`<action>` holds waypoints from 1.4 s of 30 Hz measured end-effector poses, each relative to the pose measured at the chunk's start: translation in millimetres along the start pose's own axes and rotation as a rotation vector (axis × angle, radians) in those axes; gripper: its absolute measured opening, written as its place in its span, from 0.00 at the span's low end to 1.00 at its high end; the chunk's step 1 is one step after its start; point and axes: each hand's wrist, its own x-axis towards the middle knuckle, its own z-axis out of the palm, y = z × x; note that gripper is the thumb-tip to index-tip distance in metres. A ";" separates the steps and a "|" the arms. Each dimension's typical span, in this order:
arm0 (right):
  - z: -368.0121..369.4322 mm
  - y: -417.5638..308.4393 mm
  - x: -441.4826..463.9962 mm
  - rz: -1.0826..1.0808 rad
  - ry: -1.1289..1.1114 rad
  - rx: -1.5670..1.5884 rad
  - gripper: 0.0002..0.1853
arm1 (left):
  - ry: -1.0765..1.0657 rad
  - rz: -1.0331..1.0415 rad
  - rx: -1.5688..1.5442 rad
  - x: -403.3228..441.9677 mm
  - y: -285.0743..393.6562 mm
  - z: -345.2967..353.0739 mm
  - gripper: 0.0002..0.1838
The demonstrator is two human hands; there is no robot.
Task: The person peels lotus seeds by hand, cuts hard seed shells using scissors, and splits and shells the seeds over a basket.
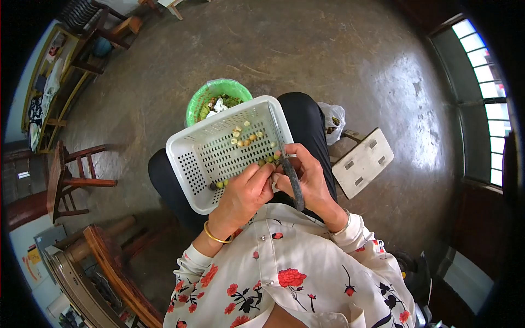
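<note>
A white perforated plastic basket (188, 135) rests across my lap. Inside it lie several peeled cream-yellow seeds (243, 142) and, near its close edge, unpeeled green and brown ones (220, 184) that look like lotus seeds. My right hand (310, 183) is closed round a knife (293, 186) with a dark handle, its blade pointing away over the basket's right side. My left hand (244, 195) is closed in a pinch, its fingertips against those of my right hand. Whatever lies between the fingertips is hidden.
Just beyond the basket stands a green-lined bin (192, 109) with scraps in it. Right of my knee are a white plastic bag (333, 121) and a low pale stool (363, 164). A wooden chair (71, 177) stands at the left, with a shelf (54, 87) behind it.
</note>
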 end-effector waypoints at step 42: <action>-0.1 -4.8 -0.9 0.078 -0.114 0.385 0.18 | -0.078 -0.110 -0.407 -7.2 -16.9 -11.0 0.12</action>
